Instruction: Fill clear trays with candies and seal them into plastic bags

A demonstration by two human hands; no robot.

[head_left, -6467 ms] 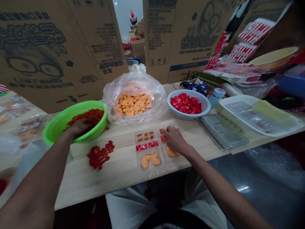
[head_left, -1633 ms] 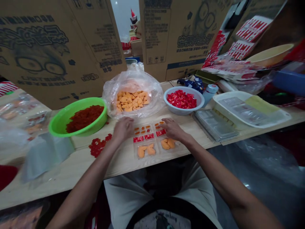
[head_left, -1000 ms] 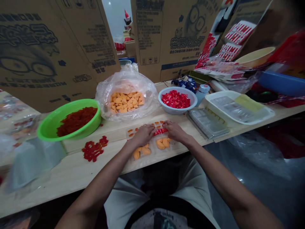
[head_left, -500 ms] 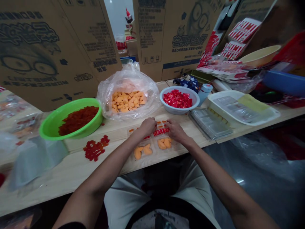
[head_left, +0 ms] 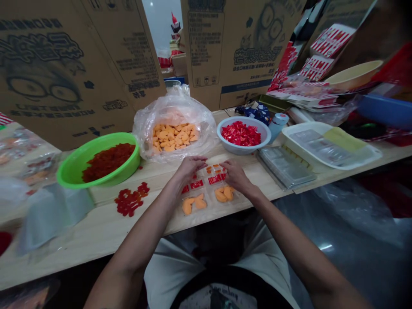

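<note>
A clear compartment tray (head_left: 208, 201) lies on the wooden table (head_left: 106, 234) in front of me, holding orange snack pieces, red sachets and small orange-red bits. My left hand (head_left: 188, 166) rests on the tray's far left part with fingers curled over the small bits; I cannot make out what they pinch. My right hand (head_left: 236, 176) touches the tray's right side near a red sachet, fingers bent downward.
A green bowl (head_left: 75, 171) of red pieces, a plastic bag (head_left: 175, 128) of orange snacks and a white bowl (head_left: 264, 135) of red sachets line the back. Loose red pieces (head_left: 130, 201) lie left. Stacked empty trays (head_left: 286, 167) sit right. Cardboard boxes (head_left: 64, 64) wall the rear.
My left hand left the green bowl, came to the tray and now sits at its far left compartment. My right hand stayed on the tray's right side.
</note>
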